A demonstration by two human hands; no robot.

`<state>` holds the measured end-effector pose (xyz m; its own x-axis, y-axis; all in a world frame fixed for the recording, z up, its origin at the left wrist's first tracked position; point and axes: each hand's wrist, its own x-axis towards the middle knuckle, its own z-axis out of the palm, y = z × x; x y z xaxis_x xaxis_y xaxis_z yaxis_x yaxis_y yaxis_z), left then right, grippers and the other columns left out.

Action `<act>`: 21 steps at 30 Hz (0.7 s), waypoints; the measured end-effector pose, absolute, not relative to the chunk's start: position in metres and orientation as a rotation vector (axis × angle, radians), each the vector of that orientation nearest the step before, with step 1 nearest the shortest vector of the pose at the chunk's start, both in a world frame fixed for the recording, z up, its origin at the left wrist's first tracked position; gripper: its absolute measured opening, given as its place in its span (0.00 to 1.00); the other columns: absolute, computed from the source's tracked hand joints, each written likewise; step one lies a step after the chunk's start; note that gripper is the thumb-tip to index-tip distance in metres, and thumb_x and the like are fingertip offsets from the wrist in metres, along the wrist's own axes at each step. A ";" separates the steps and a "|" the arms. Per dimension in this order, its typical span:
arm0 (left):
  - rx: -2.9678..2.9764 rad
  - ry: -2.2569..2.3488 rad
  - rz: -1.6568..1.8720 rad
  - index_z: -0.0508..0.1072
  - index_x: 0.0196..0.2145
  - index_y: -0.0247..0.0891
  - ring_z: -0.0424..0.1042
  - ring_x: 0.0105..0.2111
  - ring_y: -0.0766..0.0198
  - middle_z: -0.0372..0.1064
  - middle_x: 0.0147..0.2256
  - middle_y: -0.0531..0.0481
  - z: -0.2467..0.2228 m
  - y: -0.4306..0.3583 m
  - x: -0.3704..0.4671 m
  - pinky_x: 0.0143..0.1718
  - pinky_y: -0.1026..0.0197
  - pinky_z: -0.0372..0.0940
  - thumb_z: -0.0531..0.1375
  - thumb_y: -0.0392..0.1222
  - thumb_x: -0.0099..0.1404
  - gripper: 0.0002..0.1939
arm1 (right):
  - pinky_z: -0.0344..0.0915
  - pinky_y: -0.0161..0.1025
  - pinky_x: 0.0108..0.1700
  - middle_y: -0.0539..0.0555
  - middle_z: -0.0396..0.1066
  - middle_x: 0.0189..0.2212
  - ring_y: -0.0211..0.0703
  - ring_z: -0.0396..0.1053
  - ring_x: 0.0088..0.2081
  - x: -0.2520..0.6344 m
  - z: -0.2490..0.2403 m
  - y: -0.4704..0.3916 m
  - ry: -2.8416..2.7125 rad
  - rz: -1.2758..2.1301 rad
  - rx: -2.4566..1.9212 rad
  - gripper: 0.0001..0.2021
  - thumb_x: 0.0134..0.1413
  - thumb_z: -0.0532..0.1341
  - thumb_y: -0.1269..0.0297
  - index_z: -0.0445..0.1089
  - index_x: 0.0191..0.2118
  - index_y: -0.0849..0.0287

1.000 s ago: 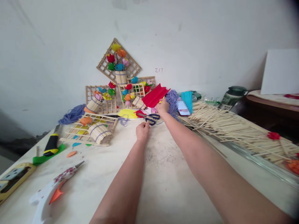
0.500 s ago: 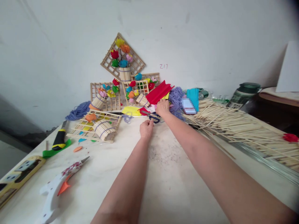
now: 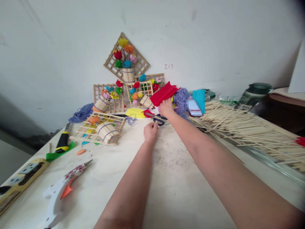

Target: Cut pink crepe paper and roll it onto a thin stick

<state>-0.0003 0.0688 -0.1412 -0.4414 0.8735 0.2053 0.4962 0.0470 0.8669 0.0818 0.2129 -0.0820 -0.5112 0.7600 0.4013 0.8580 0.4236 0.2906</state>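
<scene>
My right hand (image 3: 166, 108) reaches into the materials at the back of the table. Its fingers are curled at the lower edge of a folded red crepe paper sheet (image 3: 165, 93), and the fingertips are partly hidden. A bit of yellow shows behind that hand, beside a heap of purple yarn (image 3: 181, 101). Closer to me, my left hand (image 3: 150, 131) rests on the table with its fingers closed in a pinch; what is in them, if anything, cannot be made out. Scissors (image 3: 158, 121) with dark handles lie just beyond its fingertips, beside yellow paper (image 3: 135, 113).
Stick lattices with flowers (image 3: 126, 57) lean against the wall. Front left are a hot glue gun (image 3: 57, 194), a utility knife (image 3: 63, 141) and a power strip (image 3: 26, 176). Many thin wooden sticks (image 3: 238, 130) cover the right side, near a dark green jar (image 3: 254, 95). Blue paper (image 3: 199, 98) lies between.
The view has shifted slightly, so things sit a little further right. The red sheet's top edge has changed shape a little at my right hand. My left hand stays beside the scissors.
</scene>
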 end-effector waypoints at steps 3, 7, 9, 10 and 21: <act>1.384 1.950 1.367 0.67 0.18 0.39 0.65 0.24 0.65 0.65 0.18 0.52 -0.141 0.068 -0.001 0.25 0.65 0.53 0.49 0.56 0.58 0.22 | 0.44 0.55 0.53 0.70 0.66 0.47 0.58 0.59 0.48 0.079 -0.082 0.219 -2.463 -0.655 -1.496 0.24 0.51 0.50 0.60 0.68 0.48 0.72; 1.379 1.950 1.371 0.66 0.18 0.39 0.64 0.23 0.65 0.64 0.18 0.52 -0.142 0.069 -0.001 0.24 0.65 0.53 0.49 0.56 0.58 0.21 | 0.46 0.54 0.52 0.68 0.66 0.47 0.58 0.57 0.50 0.077 -0.077 0.220 -2.570 -0.723 -1.464 0.21 0.50 0.51 0.62 0.69 0.47 0.68; 1.386 1.947 1.367 0.67 0.18 0.39 0.64 0.23 0.65 0.64 0.18 0.52 -0.142 0.069 -0.001 0.24 0.65 0.53 0.49 0.56 0.58 0.21 | 0.47 0.53 0.52 0.66 0.67 0.47 0.57 0.57 0.50 0.078 -0.074 0.217 -2.639 -0.777 -1.390 0.20 0.50 0.51 0.64 0.70 0.46 0.66; 1.390 1.946 1.365 0.67 0.18 0.39 0.64 0.23 0.65 0.64 0.18 0.52 -0.142 0.069 -0.001 0.24 0.65 0.53 0.49 0.55 0.58 0.21 | 0.47 0.53 0.52 0.66 0.67 0.47 0.56 0.58 0.50 0.078 -0.073 0.216 -2.659 -0.792 -1.371 0.20 0.50 0.51 0.65 0.69 0.47 0.66; 1.381 1.947 1.376 0.66 0.18 0.39 0.64 0.23 0.65 0.64 0.18 0.52 -0.141 0.069 0.000 0.24 0.65 0.52 0.49 0.55 0.58 0.21 | 0.55 0.51 0.47 0.71 0.66 0.46 0.59 0.62 0.47 0.072 -0.071 0.220 -2.631 -0.629 -1.556 0.21 0.49 0.53 0.66 0.69 0.47 0.71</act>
<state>-0.0005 0.0690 -0.1414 -0.4421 0.8706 0.2160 0.4941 0.0354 0.8687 0.0717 0.2201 -0.0710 -0.5027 0.8364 0.2186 0.8448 0.4216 0.3294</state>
